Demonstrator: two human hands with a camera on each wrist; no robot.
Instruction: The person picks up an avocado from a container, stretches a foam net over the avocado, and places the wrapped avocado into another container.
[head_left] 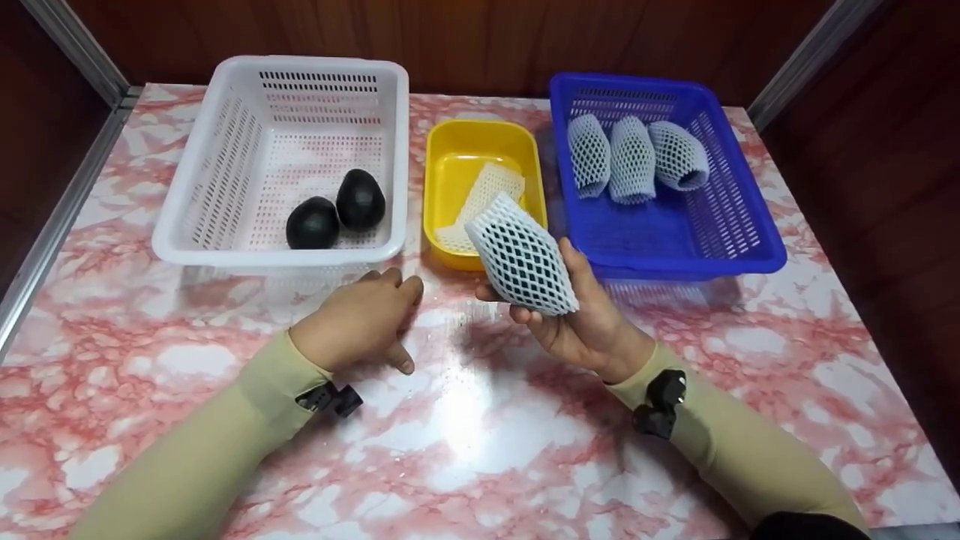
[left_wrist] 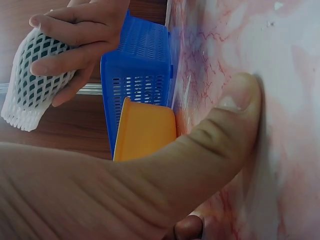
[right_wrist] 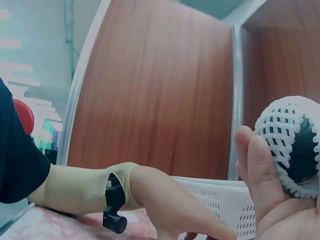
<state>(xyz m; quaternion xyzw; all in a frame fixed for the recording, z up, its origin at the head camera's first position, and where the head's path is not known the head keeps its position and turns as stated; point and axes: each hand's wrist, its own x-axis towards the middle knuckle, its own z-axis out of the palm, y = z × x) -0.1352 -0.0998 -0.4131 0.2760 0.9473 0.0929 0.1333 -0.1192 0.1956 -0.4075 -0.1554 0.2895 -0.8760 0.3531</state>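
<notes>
My right hand (head_left: 589,334) grips an avocado in a white foam net sleeve (head_left: 521,259), raised over the table by the yellow tub's near edge. Through the open end of the net, the right wrist view shows the avocado's dark skin (right_wrist: 303,155). My left hand (head_left: 356,322) rests on the table in front of the white basket, holding nothing. Its thumb (left_wrist: 200,140) is stretched out against the tabletop in the left wrist view, while its other fingers are mostly hidden. Two bare dark avocados (head_left: 361,200) lie in the white basket (head_left: 169,232).
Flattened foam nets (head_left: 491,187) lie in the yellow tub (head_left: 450,140) between the baskets. At the right, the blue basket (head_left: 660,255) contains three net-covered avocados (head_left: 632,161) in a row. Wooden panels (head_left: 480,45) enclose the marbled table (head_left: 450,465).
</notes>
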